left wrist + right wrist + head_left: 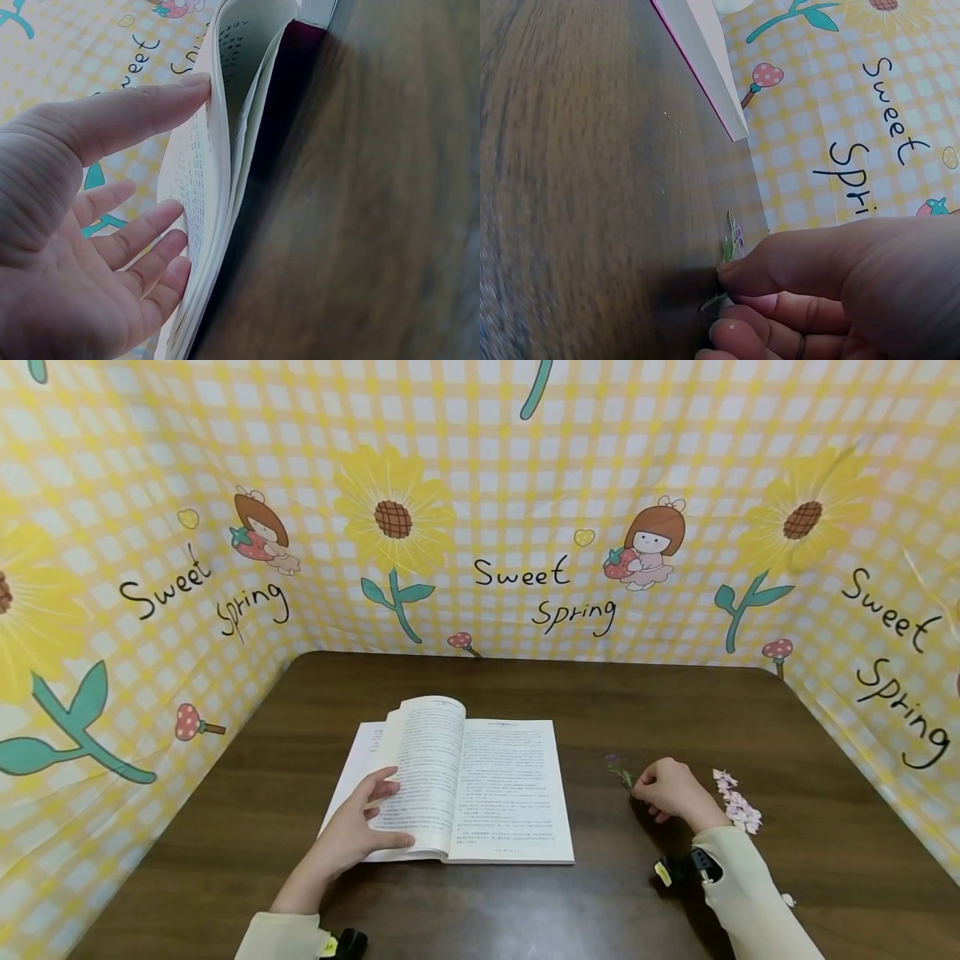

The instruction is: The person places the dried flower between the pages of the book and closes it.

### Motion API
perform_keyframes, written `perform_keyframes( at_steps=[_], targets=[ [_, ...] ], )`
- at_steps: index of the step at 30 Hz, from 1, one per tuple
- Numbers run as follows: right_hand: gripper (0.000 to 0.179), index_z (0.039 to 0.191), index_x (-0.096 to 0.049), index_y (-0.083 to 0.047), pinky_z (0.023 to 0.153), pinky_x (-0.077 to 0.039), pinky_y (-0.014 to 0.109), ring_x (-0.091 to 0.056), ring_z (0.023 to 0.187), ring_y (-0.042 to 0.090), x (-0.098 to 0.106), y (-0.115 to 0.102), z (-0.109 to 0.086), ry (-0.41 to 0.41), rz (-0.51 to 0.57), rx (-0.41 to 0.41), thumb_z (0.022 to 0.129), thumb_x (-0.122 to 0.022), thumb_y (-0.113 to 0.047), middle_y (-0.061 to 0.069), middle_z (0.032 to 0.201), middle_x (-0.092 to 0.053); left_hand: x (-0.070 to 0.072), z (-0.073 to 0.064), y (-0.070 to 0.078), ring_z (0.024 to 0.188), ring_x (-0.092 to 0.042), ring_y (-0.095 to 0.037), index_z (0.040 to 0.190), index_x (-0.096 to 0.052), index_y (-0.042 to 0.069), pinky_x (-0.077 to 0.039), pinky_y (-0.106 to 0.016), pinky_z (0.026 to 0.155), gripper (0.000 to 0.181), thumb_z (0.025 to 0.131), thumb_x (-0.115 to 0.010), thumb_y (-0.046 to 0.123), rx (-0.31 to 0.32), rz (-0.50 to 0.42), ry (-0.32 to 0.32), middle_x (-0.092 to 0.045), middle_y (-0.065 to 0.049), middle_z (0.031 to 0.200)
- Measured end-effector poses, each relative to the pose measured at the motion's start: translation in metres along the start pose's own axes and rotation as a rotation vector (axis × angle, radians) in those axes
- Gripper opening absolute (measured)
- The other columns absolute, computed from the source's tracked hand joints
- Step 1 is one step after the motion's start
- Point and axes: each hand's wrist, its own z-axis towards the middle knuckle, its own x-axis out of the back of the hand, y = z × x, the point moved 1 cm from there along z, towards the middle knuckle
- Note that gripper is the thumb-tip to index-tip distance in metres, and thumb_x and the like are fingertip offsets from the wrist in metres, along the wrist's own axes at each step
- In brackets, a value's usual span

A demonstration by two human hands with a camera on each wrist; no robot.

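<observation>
Pages (426, 768) bow up just left of the frame's centre, and the left grip (348, 831) lies wide over them, thumb apart from the fingers, fingertips resting on the open book (513, 785). Over at centre right, the right grip (671, 789) is narrow: thumb and finger pinch a thin flower sprig (622, 775), purple head towards the upper left, green stem running into the fingers. Whether it touches the tabletop (622, 693), I can't tell. Just right of that wrist lies a spray of pink blossoms (738, 806), and a small pale scrap (787, 900) sits towards the lower right, beside the sleeve (757, 893).

Now the risks, as I'd call them: that stem looks slender, so a hard squeeze could crush it, while a slack one could let it slip. The pink spray is near the right forearm; a careless backward sweep might drag it or shake blossoms loose. And those pages! The left wrist view shows a gap beneath the bowed leaves, so if the left fingers lift, they'd likely spring and lose the place.
</observation>
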Motion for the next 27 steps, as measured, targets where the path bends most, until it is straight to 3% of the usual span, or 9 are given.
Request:
perform_keyframes(
  at_steps=[11, 17, 27],
  targets=[
    [0.016, 0.084, -0.067, 0.004, 0.051, -0.057, 0.033, -0.060, 0.050, 0.015, 0.0002, 0.0026, 0.0019, 0.007, 0.075, -0.029, 0.093, -0.065, -0.010, 0.007, 0.065, -0.059, 0.0009, 0.0037, -0.0012, 0.131, -0.045, -0.041, 0.148, -0.036, -0.001, -0.035, -0.057, 0.106, 0.098, 0.067, -0.092, 0.007, -0.009, 0.023, -0.004, -0.051, -0.025, 0.136],
    [0.012, 0.082, -0.068, 0.003, 0.050, -0.056, 0.032, -0.059, 0.050, 0.014, -0.0018, 0.0018, 0.0001, 0.025, 0.044, -0.034, 0.089, -0.070, -0.006, 0.007, 0.065, -0.059, -0.0005, 0.0026, -0.0014, 0.131, -0.044, -0.040, 0.148, -0.037, -0.001, -0.034, -0.058, 0.106, 0.097, 0.068, -0.091, 0.007, -0.002, 0.017, -0.008, -0.051, -0.025, 0.137],
    [0.015, 0.077, -0.066, 0.001, 0.050, -0.056, 0.031, -0.057, 0.051, 0.013, -0.0023, -0.0012, -0.0007, 0.019, 0.003, -0.002, 0.092, -0.064, -0.003, 0.005, 0.063, -0.057, -0.0007, -0.0005, 0.0001, 0.132, -0.043, -0.041, 0.148, -0.035, -0.002, -0.034, -0.059, 0.106, 0.097, 0.069, -0.091, 0.007, -0.007, 0.025, -0.017, -0.050, -0.025, 0.138]
  ],
)
